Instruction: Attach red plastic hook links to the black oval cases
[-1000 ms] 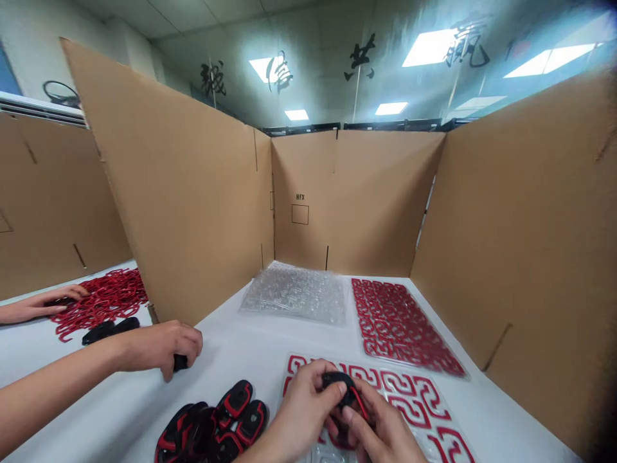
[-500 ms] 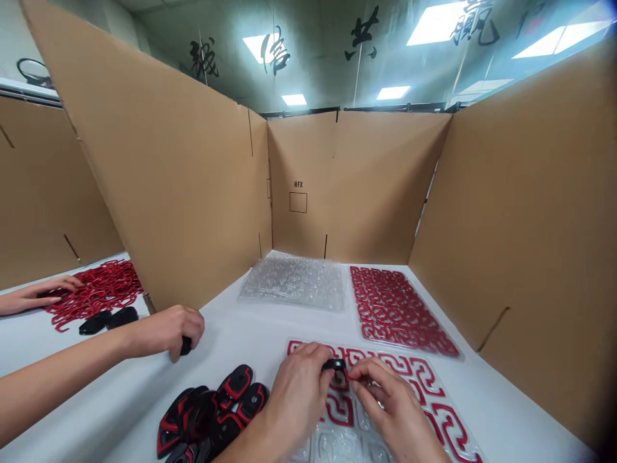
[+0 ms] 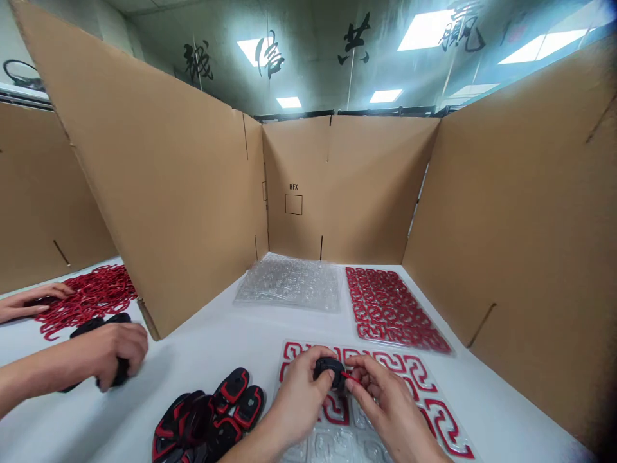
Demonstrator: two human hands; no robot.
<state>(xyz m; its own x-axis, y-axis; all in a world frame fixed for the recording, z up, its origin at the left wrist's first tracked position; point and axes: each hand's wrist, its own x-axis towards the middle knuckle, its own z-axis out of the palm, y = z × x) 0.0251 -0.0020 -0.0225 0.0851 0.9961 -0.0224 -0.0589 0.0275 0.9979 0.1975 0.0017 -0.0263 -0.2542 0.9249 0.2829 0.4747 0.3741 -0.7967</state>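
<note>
My left hand [image 3: 303, 393] is closed round a black rounded plastic piece [image 3: 326, 365] with a hole in it. From the right, my right hand [image 3: 388, 402] pinches a thin red strip [image 3: 351, 377] whose end meets the black piece. Both hands are over a clear plastic tray [image 3: 332, 445] with curved red strips lying in its compartments; some front compartments hold none. My fingers hide part of the black piece and the tray's middle. To the left of my forearm lies a heap of black pieces with red inlays [image 3: 193, 427].
Clear trays [image 3: 289, 283] are stacked at the back, beside a tray full of red strips [image 3: 393, 308]. Cardboard walls [image 3: 506, 212] stand around the table. At left, another person's hand [image 3: 118, 350] holds a black piece; another hand [image 3: 36, 302] touches loose red strips [image 3: 96, 292].
The black piece has turned in my left hand, now showing its broader side, and the red strip shows more clearly. The other person's hand with a black piece has moved left, away from my heap.
</note>
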